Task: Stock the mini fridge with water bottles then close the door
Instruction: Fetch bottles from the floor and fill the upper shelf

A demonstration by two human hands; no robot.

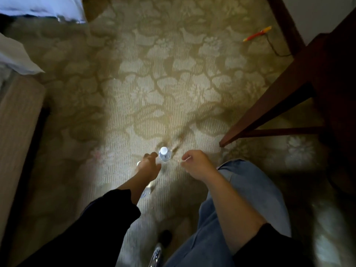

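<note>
Looking down on patterned beige carpet (173, 83), bright at centre, dim toward edges. Noted at right: dark wooden furniture (289, 89), with slanted leg meeting carpet near right hand (196, 164). Noted at left: pale panel (17, 132), with white linen (17, 54) above. Beneath right forearm, blue-jeaned leg (250, 189). Recorded left hand (148, 166) stretched forward, fingers apart, tips just beside water bottle (165, 154); unable to tell whether touching. Standing upright on carpet between the 2 hands, white cap on. Recorded right hand loosely curled, gripping nothing discernible. Largely hidden under left forearm: 2nd bottle (145, 192). Well apart, far upper right: red-and-yellow object (258, 33) with dark cord.
</note>
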